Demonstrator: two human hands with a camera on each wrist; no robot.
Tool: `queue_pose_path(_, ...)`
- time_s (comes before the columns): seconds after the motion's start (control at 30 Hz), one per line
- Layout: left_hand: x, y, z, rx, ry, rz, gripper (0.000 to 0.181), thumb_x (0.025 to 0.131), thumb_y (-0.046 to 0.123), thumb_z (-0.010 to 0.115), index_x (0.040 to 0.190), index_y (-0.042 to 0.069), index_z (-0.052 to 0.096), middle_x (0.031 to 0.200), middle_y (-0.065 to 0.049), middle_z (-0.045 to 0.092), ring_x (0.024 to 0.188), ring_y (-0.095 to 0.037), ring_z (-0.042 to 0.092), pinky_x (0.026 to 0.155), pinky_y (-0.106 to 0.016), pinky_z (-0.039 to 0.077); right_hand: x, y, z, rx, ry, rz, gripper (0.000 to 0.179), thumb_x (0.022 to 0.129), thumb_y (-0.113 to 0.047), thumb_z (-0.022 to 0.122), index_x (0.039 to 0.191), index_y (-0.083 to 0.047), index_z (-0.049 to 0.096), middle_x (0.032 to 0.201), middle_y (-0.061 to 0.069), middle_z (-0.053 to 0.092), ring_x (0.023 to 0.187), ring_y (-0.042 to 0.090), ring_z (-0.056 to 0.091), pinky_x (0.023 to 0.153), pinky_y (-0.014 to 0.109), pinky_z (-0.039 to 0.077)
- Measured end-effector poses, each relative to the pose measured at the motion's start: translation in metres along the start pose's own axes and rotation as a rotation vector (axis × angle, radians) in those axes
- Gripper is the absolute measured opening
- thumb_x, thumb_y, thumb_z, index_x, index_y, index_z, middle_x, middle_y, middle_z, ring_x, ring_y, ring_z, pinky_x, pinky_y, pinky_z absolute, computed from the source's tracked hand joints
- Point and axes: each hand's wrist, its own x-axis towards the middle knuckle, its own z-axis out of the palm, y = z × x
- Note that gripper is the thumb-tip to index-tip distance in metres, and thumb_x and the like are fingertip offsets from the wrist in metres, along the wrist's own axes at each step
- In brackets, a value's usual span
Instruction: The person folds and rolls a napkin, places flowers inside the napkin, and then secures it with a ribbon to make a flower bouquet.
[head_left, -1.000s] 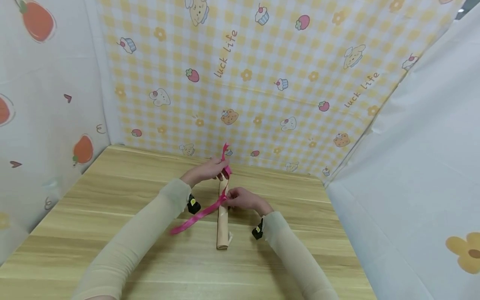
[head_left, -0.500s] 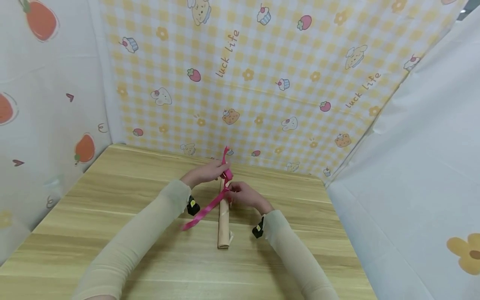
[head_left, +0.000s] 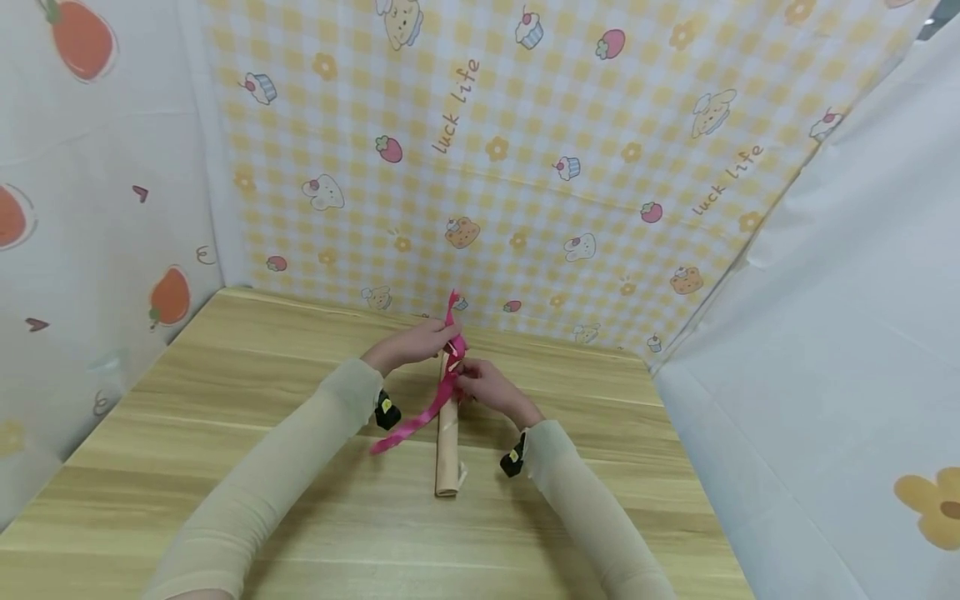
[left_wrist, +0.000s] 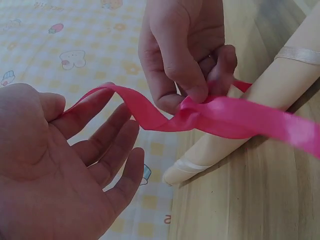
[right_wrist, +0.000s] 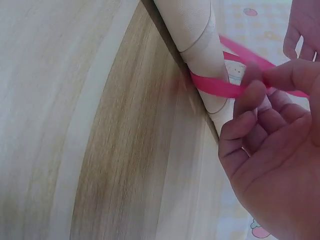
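Observation:
A beige roll (head_left: 447, 454) lies on the wooden table, pointing away from me. Around its far part passes a pink ribbon (head_left: 423, 421), whose loop (right_wrist: 212, 85) shows in the right wrist view. My left hand (head_left: 416, 342), above the far end, pinches one part of the ribbon between thumb and index finger, the other fingers spread. Beside the roll, my right hand (head_left: 495, 389) pinches the ribbon with thumb and fingertips where it crosses itself, seen closer in the left wrist view as a bunched crossing (left_wrist: 192, 110). One loose tail hangs toward the near left.
A pale band (left_wrist: 300, 55) circles the roll, and a small whitish scrap (head_left: 461, 475) sticks out near its near end. Behind the table (head_left: 225, 400) hangs a yellow checked cloth (head_left: 525, 208); white sheets (head_left: 810, 350) stand at both sides.
My right hand has shifted slightly farther along the roll, toward my left hand. The ribbon's loose tail has been drawn up and to the right. My left hand has hardly moved.

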Motion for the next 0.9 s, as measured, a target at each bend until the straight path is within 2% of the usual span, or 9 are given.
queue_pose_path(0.17, -0.0023, 0.0002, 0.0, 0.007, 0.01, -0.011, 0.056, 0.119, 0.04, 0.027, 0.128, 0.006, 0.071, 0.136, -0.017, 0.068, 0.133, -0.033, 0.06, 0.115, -0.056, 0.046, 0.0019, 0.0017, 0.0003, 0.002, -0.031, -0.001, 0.019, 0.107, -0.013, 0.059, 0.118, 0.0, 0.069, 0.096, 0.006, 0.072, 0.084, 0.02, 0.064, 0.075, 0.031, 0.054)
queue_pose_path(0.37, -0.0057, 0.0012, -0.0017, -0.009, 0.018, -0.014, 0.057, 0.119, 0.042, 0.027, 0.128, 0.006, 0.07, 0.135, -0.017, 0.067, 0.133, -0.035, 0.059, 0.118, -0.06, 0.043, 0.0033, 0.0022, 0.0023, -0.091, -0.022, -0.024, 0.012, 0.104, -0.007, 0.067, 0.112, 0.0, 0.07, 0.094, 0.002, 0.069, 0.082, 0.011, 0.059, 0.077, 0.025, 0.051)
queue_pose_path(0.47, -0.0075, 0.002, -0.0017, -0.016, 0.023, -0.013, 0.056, 0.119, 0.042, 0.028, 0.127, 0.007, 0.071, 0.134, -0.017, 0.067, 0.132, -0.035, 0.06, 0.118, -0.061, 0.043, 0.0034, 0.0018, 0.0045, -0.108, -0.028, -0.022, 0.015, 0.104, -0.011, 0.065, 0.113, 0.0, 0.071, 0.096, 0.004, 0.069, 0.083, 0.014, 0.06, 0.076, 0.025, 0.051)
queue_pose_path(0.67, -0.0081, 0.0018, -0.0019, -0.002, 0.018, -0.009, 0.055, 0.119, 0.041, 0.028, 0.128, 0.008, 0.071, 0.139, -0.02, 0.065, 0.135, -0.039, 0.057, 0.116, -0.06, 0.044, 0.0028, -0.0012, 0.0057, -0.028, -0.092, 0.03, 0.03, 0.104, -0.024, 0.06, 0.125, -0.004, 0.069, 0.095, 0.006, 0.063, 0.081, 0.02, 0.054, 0.073, 0.031, 0.047)
queue_pose_path(0.8, -0.0068, -0.0001, -0.0031, 0.005, 0.022, -0.005, 0.056, 0.119, 0.042, 0.027, 0.126, 0.008, 0.071, 0.142, -0.019, 0.064, 0.138, -0.039, 0.056, 0.116, -0.058, 0.045, 0.0046, -0.002, 0.0072, -0.095, -0.102, 0.037, 0.023, 0.104, -0.026, 0.066, 0.114, -0.006, 0.069, 0.093, 0.001, 0.062, 0.079, 0.014, 0.053, 0.072, 0.027, 0.047)
queue_pose_path(0.9, -0.006, -0.0019, -0.0042, 0.015, 0.031, -0.01, 0.056, 0.119, 0.043, 0.027, 0.126, 0.009, 0.071, 0.141, -0.015, 0.065, 0.138, -0.037, 0.057, 0.114, -0.054, 0.046, 0.0058, -0.0016, 0.0082, -0.139, -0.096, 0.019, 0.014, 0.104, -0.018, 0.069, 0.109, -0.005, 0.068, 0.091, -0.002, 0.061, 0.077, 0.011, 0.052, 0.069, 0.024, 0.046)
